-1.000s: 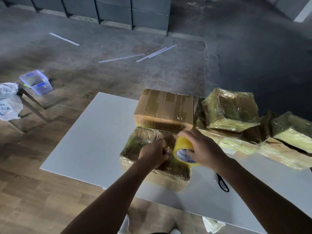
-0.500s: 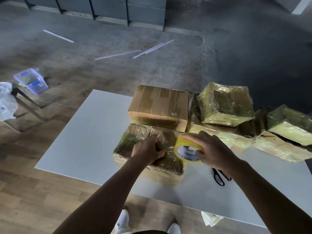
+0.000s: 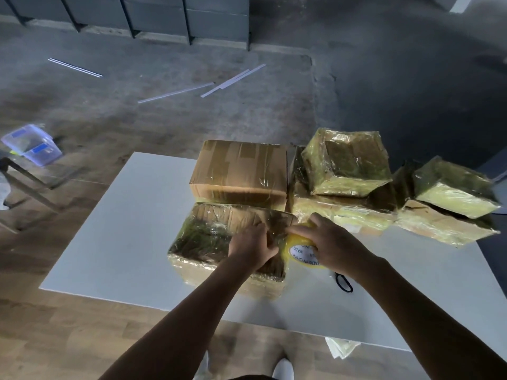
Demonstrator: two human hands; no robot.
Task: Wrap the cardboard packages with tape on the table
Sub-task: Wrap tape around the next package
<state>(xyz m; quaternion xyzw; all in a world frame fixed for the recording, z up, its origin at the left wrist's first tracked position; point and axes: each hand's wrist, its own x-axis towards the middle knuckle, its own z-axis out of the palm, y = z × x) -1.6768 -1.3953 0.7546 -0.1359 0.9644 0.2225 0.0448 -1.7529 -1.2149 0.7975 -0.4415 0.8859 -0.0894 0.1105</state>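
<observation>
On the white table (image 3: 109, 242), close to its near edge, lies the cardboard package (image 3: 203, 237) I am watching, flat and covered on top and sides with shiny yellowish tape. My feed shows the left hand (image 3: 252, 246) resting on the package's top near its right end, fingers curled down against the film; I cannot tell whether they pinch a loose tape end or only press. The right hand (image 3: 332, 242) grips the yellow tape roll (image 3: 300, 252) from above, fingers wrapped over its rim, the printed core facing me. The roll sits at the package's right end, touching or just beside it, and the two hands nearly meet.

Behind the package stands a brown box (image 3: 241, 171) with clear tape bands, touching its far side. To the right, two flat wrapped packages (image 3: 340, 212) lie side by side, each carrying a smaller wrapped package (image 3: 348, 163) tilted on top. Black scissors (image 3: 344, 282) lie on the table just beside the right wrist, partly hidden by it.

On the floor beyond I see a clear plastic container (image 3: 31, 144) at left and several thin white strips (image 3: 175, 92) farther back.
</observation>
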